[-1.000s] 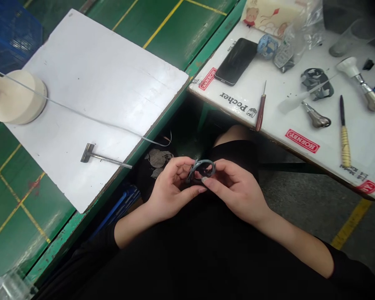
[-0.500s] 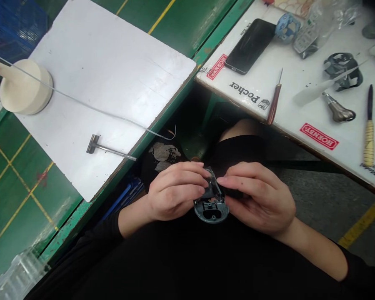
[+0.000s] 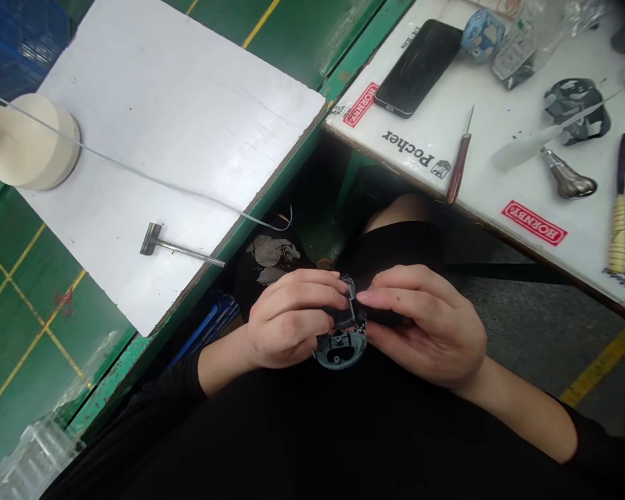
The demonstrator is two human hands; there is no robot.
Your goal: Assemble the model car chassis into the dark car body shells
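1. The grey plastic housing part point(image 3: 341, 344) is held over the lap, against the black clothing, below the gap between the two tables.
2. Its long axis runs roughly away from the body. The rounded end with an oval opening points towards the person, and the narrower framed end points up towards the table edges, tilted slightly right.
3. The left hand point(image 3: 286, 319) is curled round the part from its own side. The fingers are bent close together and the fingertips are pressed against the upper frame.
4. The right hand point(image 3: 427, 323) is closed on the opposite side. The forefinger is laid across the top of the frame, almost meeting the left fingertips. The thumb is hidden beneath the hand.
5. The rounded end is left uncovered below both sets of fingers. How much of the part lies inside the palms cannot be told.
6. A second ago the part was held higher, between the fingertips, with a ring-like outline turned towards the camera. Half a second ago the rounded end was already turned towards the body, and the grip has hardly altered since.
7. On the white board point(image 3: 161, 125) to the left, a small T-shaped metal tool point(image 3: 174, 248) and a cream spool point(image 3: 28, 142) are seen, well apart.
8. On the white table point(image 3: 500, 187) to the right, a black phone point(image 3: 417, 67) and a red-handled awl point(image 3: 458, 163) are laid.
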